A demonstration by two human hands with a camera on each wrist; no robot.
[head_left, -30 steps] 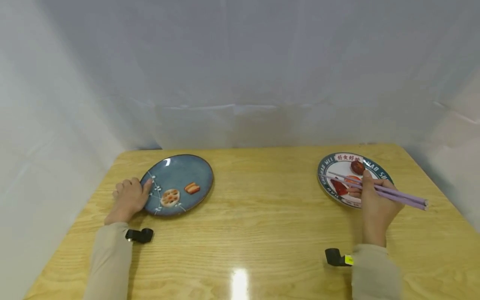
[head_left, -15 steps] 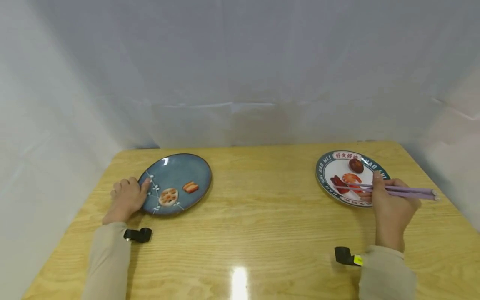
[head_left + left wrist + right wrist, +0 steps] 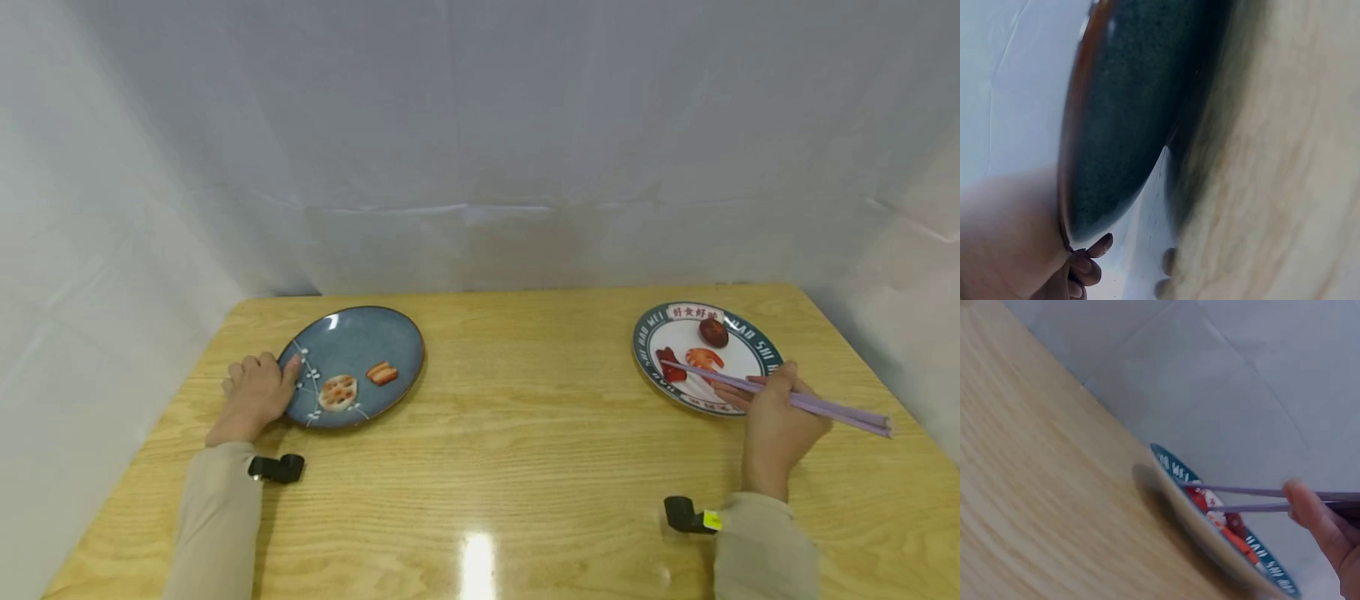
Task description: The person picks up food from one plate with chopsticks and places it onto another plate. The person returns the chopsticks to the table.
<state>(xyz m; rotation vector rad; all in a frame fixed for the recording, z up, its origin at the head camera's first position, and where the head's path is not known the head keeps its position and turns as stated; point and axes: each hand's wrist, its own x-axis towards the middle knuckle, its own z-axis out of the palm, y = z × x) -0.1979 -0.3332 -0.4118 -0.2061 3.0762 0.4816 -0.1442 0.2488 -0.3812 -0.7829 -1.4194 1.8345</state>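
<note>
While the left hand (image 3: 255, 392) grips a blue plate (image 3: 367, 337), frame left, the right hand (image 3: 780, 429) holds chopsticks (image 3: 836, 411). They point at a red piece (image 3: 674, 375), frame right.

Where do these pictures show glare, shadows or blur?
Head view: glare whitens a patch of the table, with a smaller glint near the blue plate's far edge; left wrist view: the wood grain looks blurred, the plate's underside dark; right wrist view: the patterned plate casts a soft shadow.

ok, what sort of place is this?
Probably a staged recording booth: plain pale sheeting on three sides of a wooden table, plus black wrist cameras on the person.
</note>
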